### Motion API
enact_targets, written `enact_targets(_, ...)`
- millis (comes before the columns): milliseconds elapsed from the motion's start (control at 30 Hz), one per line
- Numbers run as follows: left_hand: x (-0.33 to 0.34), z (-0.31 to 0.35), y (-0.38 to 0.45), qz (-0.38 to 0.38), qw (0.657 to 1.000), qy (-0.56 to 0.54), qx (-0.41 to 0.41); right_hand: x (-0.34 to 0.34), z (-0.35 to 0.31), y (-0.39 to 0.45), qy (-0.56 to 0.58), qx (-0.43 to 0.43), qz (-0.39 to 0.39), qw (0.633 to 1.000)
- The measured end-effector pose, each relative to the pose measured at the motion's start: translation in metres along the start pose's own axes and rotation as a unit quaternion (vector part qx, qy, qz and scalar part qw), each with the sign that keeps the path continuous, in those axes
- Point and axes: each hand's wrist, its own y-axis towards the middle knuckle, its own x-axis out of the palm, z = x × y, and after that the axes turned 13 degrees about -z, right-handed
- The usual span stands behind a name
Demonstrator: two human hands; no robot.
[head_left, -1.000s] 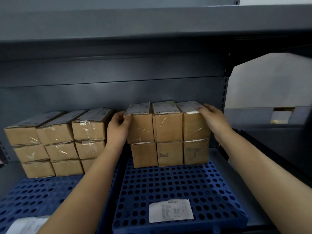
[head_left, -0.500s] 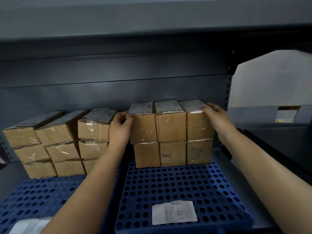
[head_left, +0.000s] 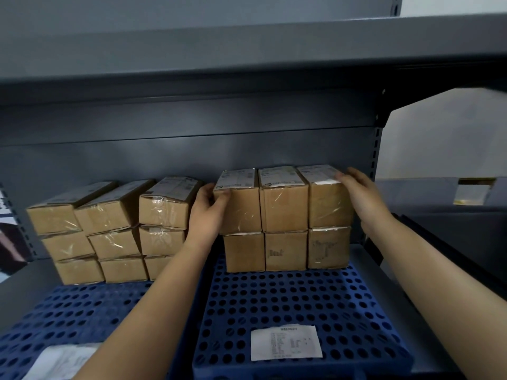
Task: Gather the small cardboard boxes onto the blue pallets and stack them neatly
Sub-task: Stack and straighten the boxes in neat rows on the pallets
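Observation:
On the right blue pallet (head_left: 288, 303) stands a stack of small cardboard boxes, two layers high and three across. My left hand (head_left: 207, 212) presses against the left side of the top row of boxes (head_left: 282, 204), thumb on the front corner. My right hand (head_left: 362, 196) lies flat on the right side and top corner of that row. Under it sits the bottom row (head_left: 285, 250). A second stack of boxes (head_left: 115, 231), three layers high, stands on the left blue pallet (head_left: 68, 316).
Everything sits inside a grey metal shelf bay with a back panel (head_left: 192, 160) and a low shelf above (head_left: 247, 56). A perforated upright (head_left: 377, 157) stands right of the boxes. White paper labels (head_left: 285, 342) lie on both pallets' front parts.
Both hands stay pressed on the two ends of the top row. The view has shifted slightly; the boxes look a little squarer against each other.

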Motion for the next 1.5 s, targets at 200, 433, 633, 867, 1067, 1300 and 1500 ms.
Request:
enact_targets(200, -0.002, 0.008, -0.01, -0.011, 0.999, 0.028, 0.033, -0.004, -0.006, -0.006, -0.06, -0.041, -0.004, 0.997)
enact_targets(433, -0.015, 0.014, -0.021, -0.011, 0.995, 0.074, 0.069, 0.012, -0.022, -0.024, -0.173, -0.126, 0.016, 0.977)
enact_targets(633, -0.051, 0.022, -0.036, 0.035, 0.985, 0.124, 0.118, 0.058, -0.046, -0.05, -0.227, -0.219, -0.032, 0.948)
enact_targets(867, -0.143, 0.012, -0.045, 0.105, 0.97, 0.177, 0.132, 0.136, -0.069, -0.065, -0.267, -0.255, -0.114, 0.922)
enact_targets(1067, -0.216, -0.004, -0.037, 0.116, 0.954, 0.256, 0.101, 0.215, -0.076, -0.064, -0.284, -0.21, -0.207, 0.912)
enact_targets(1300, -0.288, -0.024, -0.009, 0.07, 0.934, 0.349, 0.028, 0.274, -0.075, -0.049, -0.398, -0.125, -0.222, 0.881)
enact_targets(1500, -0.306, -0.042, 0.006, 0.007, 0.944, 0.33, -0.004, 0.295, -0.068, -0.045, -0.45, -0.083, -0.234, 0.858)
